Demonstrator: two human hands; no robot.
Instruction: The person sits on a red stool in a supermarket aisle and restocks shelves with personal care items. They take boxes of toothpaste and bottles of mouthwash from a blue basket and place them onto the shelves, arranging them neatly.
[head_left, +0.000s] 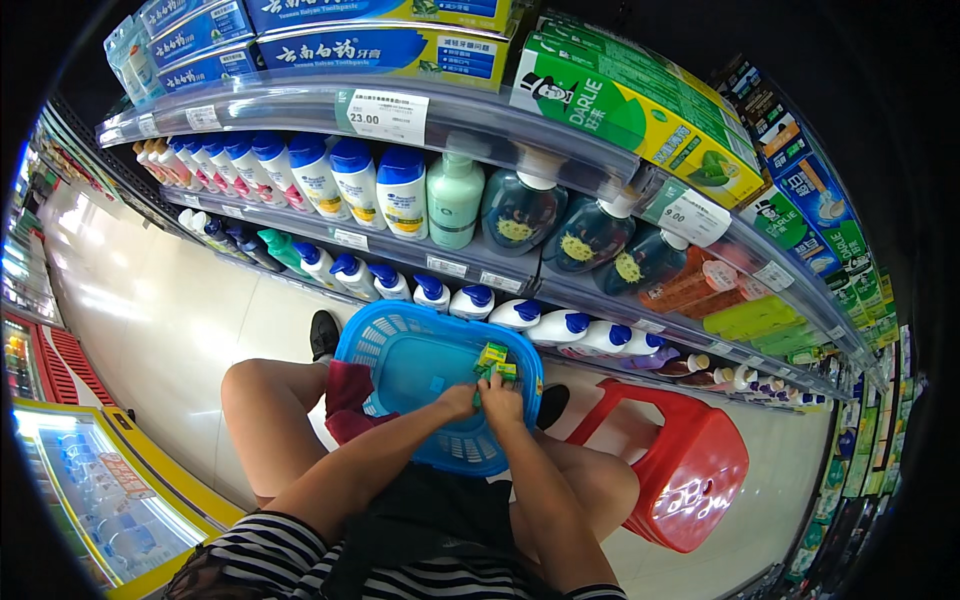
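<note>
A blue plastic basket (409, 375) sits between my knees, in front of the lower shelf. Over its right half, my left hand (457, 403) and my right hand (501, 405) meet with bent fingers around a small green item (477, 396), mostly covered by the fingers. Just beyond them, at the basket's right side, are a few small green-and-yellow boxes (492, 354). Their far ends show; the near parts are hidden by my right hand. A dark red cloth (349, 397) drapes over the basket's left rim.
Red plastic stools (690, 472), apparently stacked, stand at right. Ahead, a shelf unit holds toothpaste boxes (382, 56), shampoo bottles (401, 191) and pump bottles (472, 301). A lit glass-topped freezer (127, 495) with a yellow frame is at lower left. Pale floor tiles (180, 300) stretch leftward.
</note>
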